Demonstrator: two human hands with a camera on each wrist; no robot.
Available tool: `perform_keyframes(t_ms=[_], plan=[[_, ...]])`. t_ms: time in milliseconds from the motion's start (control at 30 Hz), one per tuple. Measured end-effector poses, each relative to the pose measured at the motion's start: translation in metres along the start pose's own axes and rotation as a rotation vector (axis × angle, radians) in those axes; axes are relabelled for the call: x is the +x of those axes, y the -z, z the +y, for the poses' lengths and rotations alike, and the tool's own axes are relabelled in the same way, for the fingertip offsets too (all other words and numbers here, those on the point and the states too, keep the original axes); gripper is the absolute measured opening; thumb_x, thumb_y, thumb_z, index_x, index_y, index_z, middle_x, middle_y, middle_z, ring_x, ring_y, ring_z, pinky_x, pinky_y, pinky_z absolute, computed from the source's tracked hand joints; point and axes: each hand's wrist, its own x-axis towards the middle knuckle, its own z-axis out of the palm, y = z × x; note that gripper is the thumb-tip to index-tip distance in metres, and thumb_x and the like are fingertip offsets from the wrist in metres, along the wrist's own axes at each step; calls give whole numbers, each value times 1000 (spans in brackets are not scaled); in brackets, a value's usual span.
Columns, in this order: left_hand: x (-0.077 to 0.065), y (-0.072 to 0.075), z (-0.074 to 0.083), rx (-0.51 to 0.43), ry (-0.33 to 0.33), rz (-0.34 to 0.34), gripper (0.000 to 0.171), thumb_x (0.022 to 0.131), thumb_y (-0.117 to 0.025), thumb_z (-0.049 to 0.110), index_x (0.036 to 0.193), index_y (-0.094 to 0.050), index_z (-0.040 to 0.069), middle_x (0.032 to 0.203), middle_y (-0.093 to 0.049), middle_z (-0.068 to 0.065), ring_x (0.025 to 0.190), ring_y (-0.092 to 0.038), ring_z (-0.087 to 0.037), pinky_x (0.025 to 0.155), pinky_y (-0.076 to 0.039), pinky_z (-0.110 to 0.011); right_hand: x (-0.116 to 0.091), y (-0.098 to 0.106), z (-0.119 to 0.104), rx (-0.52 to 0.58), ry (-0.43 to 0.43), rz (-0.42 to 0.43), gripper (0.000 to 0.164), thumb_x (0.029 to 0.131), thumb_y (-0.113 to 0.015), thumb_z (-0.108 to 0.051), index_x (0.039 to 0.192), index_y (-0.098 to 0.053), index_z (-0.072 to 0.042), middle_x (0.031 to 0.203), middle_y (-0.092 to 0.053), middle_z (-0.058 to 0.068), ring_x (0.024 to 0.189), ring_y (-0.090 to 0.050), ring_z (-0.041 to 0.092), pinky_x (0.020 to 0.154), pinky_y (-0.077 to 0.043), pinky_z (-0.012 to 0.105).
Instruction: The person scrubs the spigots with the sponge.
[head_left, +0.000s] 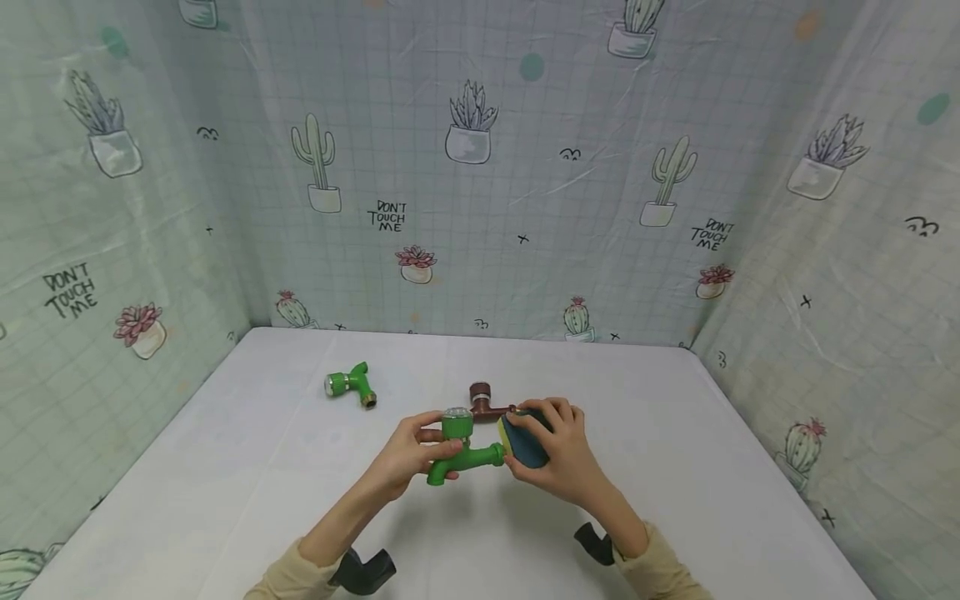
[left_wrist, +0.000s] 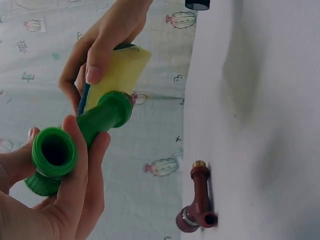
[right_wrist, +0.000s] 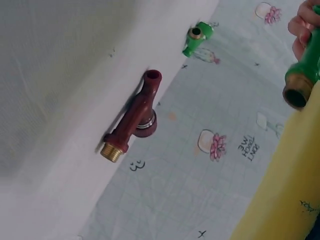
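Note:
My left hand (head_left: pixel 411 454) grips a green tap (head_left: pixel 474 457) by its body above the table, knob up and threaded end toward the right. In the left wrist view the tap's open spout (left_wrist: pixel 54 152) faces the camera. My right hand (head_left: pixel 561 450) pinches a sponge (head_left: pixel 527 440) with a dark scouring side and a yellow side. The yellow face (left_wrist: pixel 122 75) lies against or right beside the tap's threaded end; contact is hard to tell. In the right wrist view the sponge (right_wrist: pixel 285 175) fills the right edge, near the tap's brass end (right_wrist: pixel 298 91).
A brown-red tap (head_left: pixel 483 407) lies on the white table (head_left: pixel 247 467) behind my hands. Another green tap (head_left: pixel 352 383) lies farther left. Two black bent pieces, one (head_left: pixel 365 573) by the left forearm and one (head_left: pixel 594 543) by the right, are partly covered by sleeves. Patterned cloth (head_left: pixel 480 208) surrounds the table.

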Motion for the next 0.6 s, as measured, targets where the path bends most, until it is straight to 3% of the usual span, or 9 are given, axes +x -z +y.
perform_keyframes(t_ms=[167,367,600], plan=[[1,-1,0,-96,29,62,54,86,-58,11,130,-33,-9,105,-60,-20,76,-65,-16,67,-57,-33,-3,-2,-3,-44,54,60,47,80,-50,-55,112,-59,-23,111,-52,7,101,-38,25,76,-29,46],[1,0,-5,-210,100,60,55,89,-54,14,132,-28,-10,108,-60,-16,79,-65,-16,67,-56,-24,-11,-3,2,-63,185,120,44,78,-53,-52,109,-60,-22,110,-52,10,98,-38,27,76,-27,48],[8,7,-13,-304,156,47,59,91,-50,22,136,-24,-6,115,-52,-12,88,-62,-15,68,-52,-17,-13,7,10,-102,283,42,43,72,-62,-48,108,-60,-25,111,-52,7,101,-39,27,79,-28,52]])
